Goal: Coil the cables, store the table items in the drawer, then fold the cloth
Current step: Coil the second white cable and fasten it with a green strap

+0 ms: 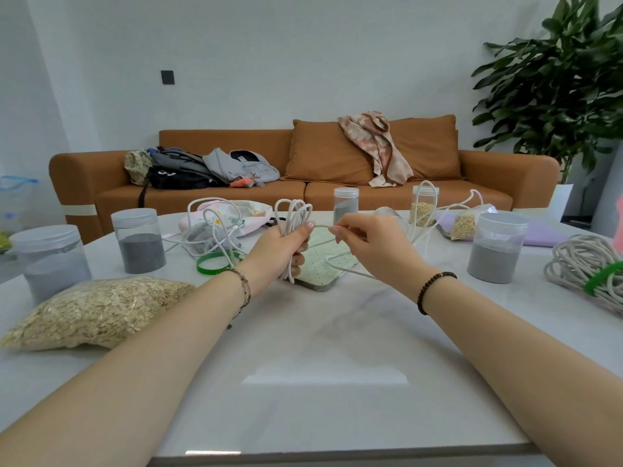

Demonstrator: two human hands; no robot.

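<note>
My left hand grips a bundle of white cable loops upright above the table. My right hand pinches the loose strand of the same cable just right of the bundle. The rest of that cable runs off to the right in tall loops. A second white cable lies tangled at the back left, over a floral cloth. A green ring lies beside it. Under my hands is a pale green dotted flat case.
Jars of grey powder stand at the left, far left, right and back. A bag of oats lies front left. A coiled rope with a green band sits at the right edge. An orange sofa is behind.
</note>
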